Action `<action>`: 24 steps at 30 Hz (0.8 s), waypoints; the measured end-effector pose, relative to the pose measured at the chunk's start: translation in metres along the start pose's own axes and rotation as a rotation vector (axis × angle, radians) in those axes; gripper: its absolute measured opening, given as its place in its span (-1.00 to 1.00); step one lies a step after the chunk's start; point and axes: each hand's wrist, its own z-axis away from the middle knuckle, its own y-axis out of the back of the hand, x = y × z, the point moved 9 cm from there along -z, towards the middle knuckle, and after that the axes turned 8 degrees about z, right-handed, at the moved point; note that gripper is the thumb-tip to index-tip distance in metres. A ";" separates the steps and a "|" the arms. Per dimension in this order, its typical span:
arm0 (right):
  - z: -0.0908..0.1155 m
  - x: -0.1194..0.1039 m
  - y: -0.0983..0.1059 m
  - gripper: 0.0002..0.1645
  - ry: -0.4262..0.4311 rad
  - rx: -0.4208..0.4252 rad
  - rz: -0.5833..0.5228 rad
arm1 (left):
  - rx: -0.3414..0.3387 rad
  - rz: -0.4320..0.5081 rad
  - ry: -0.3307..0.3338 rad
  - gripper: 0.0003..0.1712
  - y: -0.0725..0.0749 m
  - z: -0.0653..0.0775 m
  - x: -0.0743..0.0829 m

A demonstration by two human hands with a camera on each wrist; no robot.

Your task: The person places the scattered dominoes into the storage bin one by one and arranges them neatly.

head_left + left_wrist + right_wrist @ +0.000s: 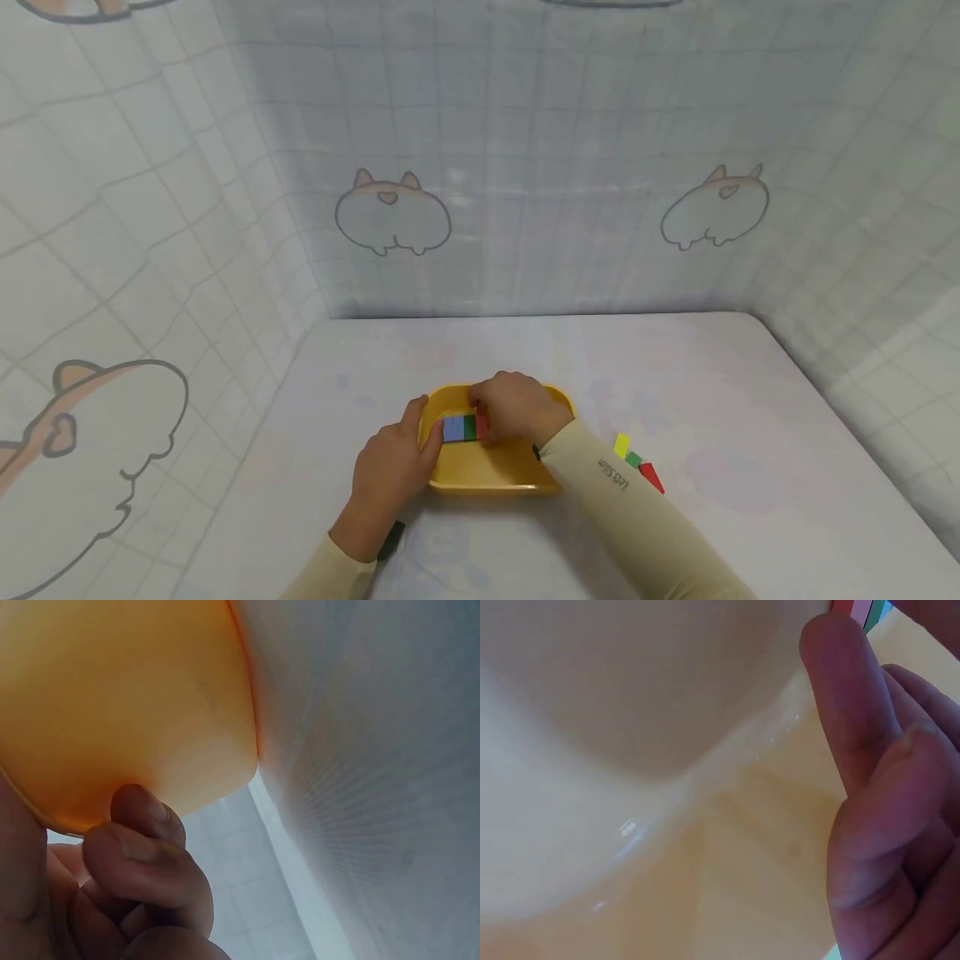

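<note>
A yellow plastic tray [495,479] stands on the table with a short row of toy blocks inside: blue [453,429], dark green [470,427] and red [482,427]. My left hand [390,462] grips the tray's left side, thumb at the rim; in the left wrist view its curled fingers [150,874] lie against the outer wall. Reaching into the tray, my right hand [517,406] pinches the red block at the right end of the row. The right wrist view catches the row's coloured edges [859,611] just past a fingertip, mostly hidden by the fingers.
Right of the tray, beside my right sleeve, lie a loose yellow block [622,445], a small green block [633,459] and a red block [652,477]. A pale patterned cloth covers the table [360,358], and tile-print curtains [555,200] enclose it at the back and sides.
</note>
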 end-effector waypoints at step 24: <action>0.007 -0.001 0.003 -0.42 -0.008 -0.052 -0.067 | -0.035 0.001 0.040 -0.32 0.001 0.003 0.000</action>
